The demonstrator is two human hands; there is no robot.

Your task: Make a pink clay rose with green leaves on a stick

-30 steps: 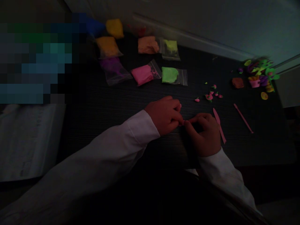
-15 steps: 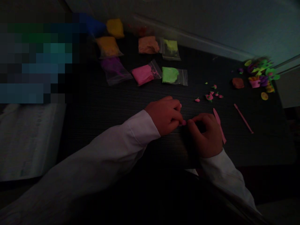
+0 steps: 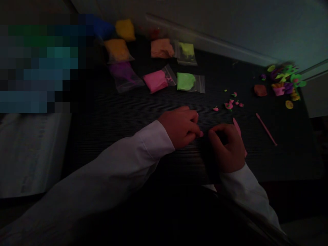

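In the dim head view, my left hand (image 3: 180, 127) pinches a small piece of pink clay (image 3: 201, 134) that sticks out at the fingertips. My right hand (image 3: 227, 146) is a short way to its right, thumb and forefinger pressed together; whatever may be between them is too small to make out. Partly behind the right hand lies a pink plastic clay knife (image 3: 237, 126). Beyond the hands sit several little pink clay pieces with green bits (image 3: 229, 106), and one more pink piece (image 3: 215, 108) lies closer to my left hand.
Clay bags, among them pink (image 3: 155, 81), green (image 3: 186, 81) and orange (image 3: 117, 50), lie toward the wall. A thin pink tool (image 3: 266, 129) is at the right. Brown clay (image 3: 260, 90) and a colourful clay cluster (image 3: 285, 80) stand at the far right. Printed paper (image 3: 33, 153) lies left.
My right hand has drawn away to the right from the pink clay, opening a gap between the two hands. My left hand stays in place with the clay.
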